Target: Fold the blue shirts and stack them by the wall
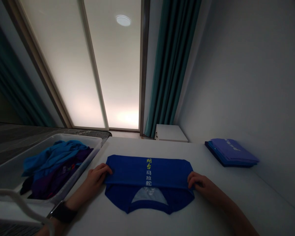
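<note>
Shirt (127,170), blue and folded over, lies between our left hand (97,174) and right hand (202,183); we pinch its side edges, both hands nearly closed. Folded garments (232,150) sit beyond our right hand.

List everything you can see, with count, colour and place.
Shirt: one, blue with yellow and white lettering, partly folded on the table
Table: one, white, under the shirt
Folded clothes: one stack, purple over blue, table's right side
Bin: one, whitish, left
Loose clothes: one heap, blue and purple, in the bin
Cabinet: one, white, beyond the table
Curtains: two, teal, either side of the panels
Panels: two, frosted white, background
Wall: one, greyish, right
Tube: one, curved, whitish, lower left
Watch: one, black, left wrist
Left hand: one, bare, holding shirt's left edge
Right hand: one, bare, holding its right edge
</note>
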The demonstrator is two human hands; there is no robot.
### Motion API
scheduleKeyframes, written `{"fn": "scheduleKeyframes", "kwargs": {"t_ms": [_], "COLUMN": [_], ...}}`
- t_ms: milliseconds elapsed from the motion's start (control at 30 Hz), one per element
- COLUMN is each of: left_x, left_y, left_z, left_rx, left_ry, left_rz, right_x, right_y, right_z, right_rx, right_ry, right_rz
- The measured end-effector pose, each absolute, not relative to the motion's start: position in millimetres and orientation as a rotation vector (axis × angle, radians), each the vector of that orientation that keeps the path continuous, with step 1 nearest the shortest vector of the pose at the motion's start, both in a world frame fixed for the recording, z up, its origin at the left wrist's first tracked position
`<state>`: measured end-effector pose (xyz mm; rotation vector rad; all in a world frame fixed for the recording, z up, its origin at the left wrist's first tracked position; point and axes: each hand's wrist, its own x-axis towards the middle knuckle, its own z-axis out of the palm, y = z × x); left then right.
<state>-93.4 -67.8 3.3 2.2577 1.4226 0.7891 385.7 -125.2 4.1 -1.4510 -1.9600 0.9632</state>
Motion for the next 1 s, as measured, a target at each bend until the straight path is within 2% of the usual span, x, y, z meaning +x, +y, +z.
{"fn": "scheduleKeyframes", "kwargs": {"t_ms": [800,1000], "left_x": [-94.0,-92.3], "left_y": [-66.5,-68.3], "left_z": [3.1,-0.8], "left_rx": [2.284,2.454], "left_ry": [1.465,1.668], "left_rz": [0.786,0.916], "right_x": [387.8,407.2], "right_y": [-125.1,-118.5], "right_z": [0.3,-5.0], "right_rx": [-1.484,-1.668], "right_ry": [-1.954,-1.719], "right_rz": [0.878,0.644]}}
